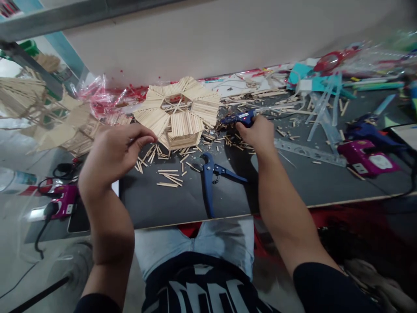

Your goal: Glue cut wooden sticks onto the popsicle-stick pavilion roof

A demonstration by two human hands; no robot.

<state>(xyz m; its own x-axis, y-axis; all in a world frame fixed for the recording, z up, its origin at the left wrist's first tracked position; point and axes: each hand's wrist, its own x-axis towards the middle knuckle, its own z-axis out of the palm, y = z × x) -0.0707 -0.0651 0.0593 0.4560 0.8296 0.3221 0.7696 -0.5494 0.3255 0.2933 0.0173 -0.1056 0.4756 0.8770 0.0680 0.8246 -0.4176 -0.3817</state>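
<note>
In front of the wall stands a flower-shaped model made of wooden sticks [187,126], with slatted petals around an open middle. My left hand [119,150] is closed in a pinch beside its lower left edge; whatever the fingertips hold is too small to make out. To the right of the model, my right hand [259,132] grips a blue glue gun [243,117], its nozzle end pointing left toward the model. A blue-handled cutter [210,180] lies with its handles spread on the dark table [150,206], near several loose short sticks [170,177].
Stick offcuts are scattered around the model. A clear ruler [309,152] and a magenta power socket block [368,158] lie to the right, with glue sticks [325,102] behind. More stick models [58,117] and another magenta socket block [66,201] are at left.
</note>
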